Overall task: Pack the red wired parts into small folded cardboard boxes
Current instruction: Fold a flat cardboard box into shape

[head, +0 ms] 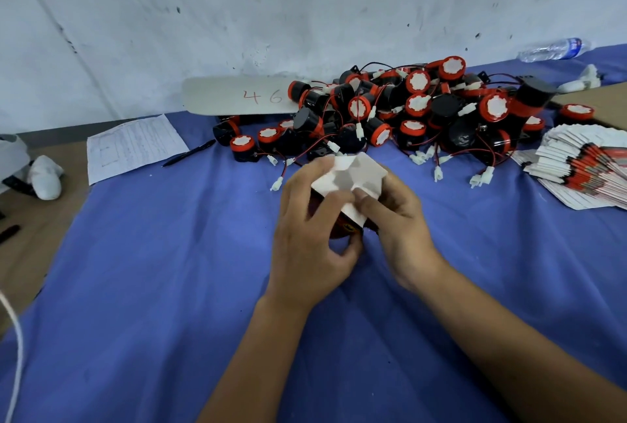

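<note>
workshop packing bench | heaped red wired parts (407, 110) | flat cartons (583, 168)

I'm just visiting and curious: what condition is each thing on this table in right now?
Box: held in both hands, white end flaps being folded.
Left hand: grips the box.
Right hand: grips the box, thumb on a flap.
Red parts: loose in a tangled heap, unpacked.
Flat boxes: unfolded, fanned in a stack.
Bottle: lying on its side.
Pen: lying beside the paper.
Paper: flat, written on.
</note>
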The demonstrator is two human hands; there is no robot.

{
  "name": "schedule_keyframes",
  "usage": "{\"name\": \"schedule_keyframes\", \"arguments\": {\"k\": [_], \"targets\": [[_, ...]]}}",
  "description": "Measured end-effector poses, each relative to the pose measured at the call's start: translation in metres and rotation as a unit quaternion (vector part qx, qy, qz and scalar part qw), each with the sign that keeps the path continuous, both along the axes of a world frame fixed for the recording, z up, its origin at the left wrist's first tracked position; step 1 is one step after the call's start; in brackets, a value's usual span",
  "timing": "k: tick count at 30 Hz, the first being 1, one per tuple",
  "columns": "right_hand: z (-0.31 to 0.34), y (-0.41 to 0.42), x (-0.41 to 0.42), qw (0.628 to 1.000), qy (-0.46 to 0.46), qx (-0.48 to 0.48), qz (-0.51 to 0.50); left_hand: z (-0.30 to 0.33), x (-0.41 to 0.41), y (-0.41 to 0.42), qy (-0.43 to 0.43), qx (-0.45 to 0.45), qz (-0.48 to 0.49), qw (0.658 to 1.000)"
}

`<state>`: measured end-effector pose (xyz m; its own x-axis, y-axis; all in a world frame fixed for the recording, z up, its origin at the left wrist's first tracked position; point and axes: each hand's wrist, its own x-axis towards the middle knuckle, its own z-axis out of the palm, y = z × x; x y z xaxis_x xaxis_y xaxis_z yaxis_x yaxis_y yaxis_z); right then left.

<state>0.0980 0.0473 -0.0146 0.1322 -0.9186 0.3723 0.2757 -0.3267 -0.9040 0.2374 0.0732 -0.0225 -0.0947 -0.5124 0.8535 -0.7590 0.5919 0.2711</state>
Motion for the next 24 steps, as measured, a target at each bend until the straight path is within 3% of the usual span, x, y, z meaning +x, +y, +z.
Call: {"name": "schedule_keyframes", "arguments": {"k": [6,12,18,22,24], "targets": [[-0.008,-0.002,0.004,0.975,0.188,-0.066,-0.097,-0.006,0.006,-0.001,0.109,0.141,-0.005,0.984],[-0.008,0.003,0.007,0.933,0.294,-0.172,-0.113,-0.006,0.012,-0.004,0.079,0.084,0.008,0.993],[-0.008,0.004,0.003,0.954,0.227,-0.174,-0.094,-0.008,0.010,-0.005,0.057,0.072,-0.023,0.996],[-0.004,0.008,0.001,0.988,0.117,-0.094,-0.046,-0.009,0.007,-0.004,0.071,0.084,-0.039,0.993],[-0.002,0.009,0.001,0.990,0.105,-0.079,-0.046,-0.009,0.006,-0.004,0.060,0.087,-0.034,0.994]]}}
